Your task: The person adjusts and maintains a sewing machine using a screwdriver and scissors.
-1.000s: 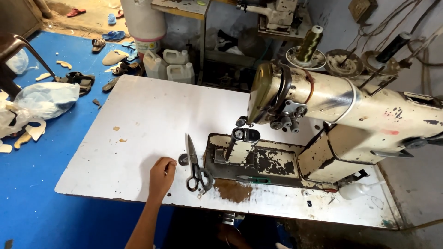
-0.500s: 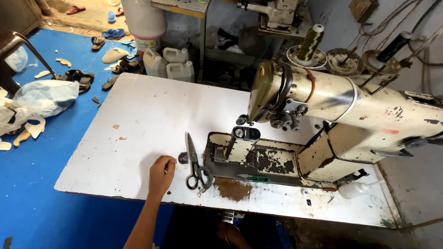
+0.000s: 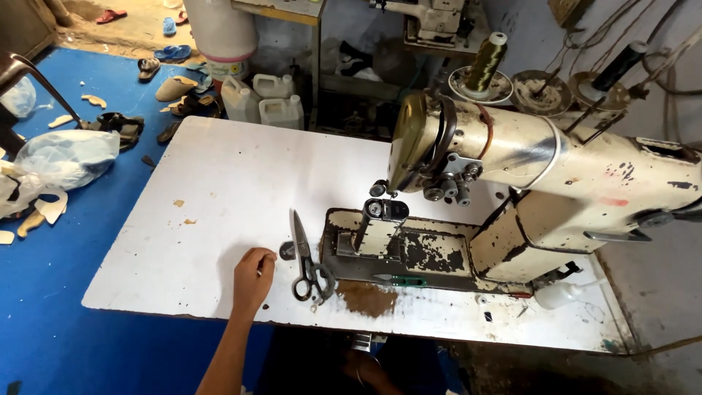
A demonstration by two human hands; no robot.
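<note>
The person's left hand (image 3: 252, 278) rests knuckles-up on the white table (image 3: 219, 190), fingers curled loosely under and closed on nothing that I can make out; whether a tiny piece sits beneath the fingertips is hidden from me. Just to the right of that hand, close but not touching, lie the scissors (image 3: 307, 263), blades shut and pointing away from the person, the dark finger loops nearest the table's front edge. A small dark round piece (image 3: 287, 250) lies between the fingertips and the blades. The scissors look like steel, so I judge them stiff and fairly heavy for their kind, smooth along the blades; the loops are the sensible place to take hold, since they lie nearest the hand. Beyond the scissors, further right, stands the worn cream sewing machine (image 3: 541, 175), its bed plate chipped dark, with a brown stain (image 3: 365, 298) on the table before it. The right hand (image 3: 365, 369) is down below the table edge, dim and half hidden, and I cannot tell how it is held.
</note>
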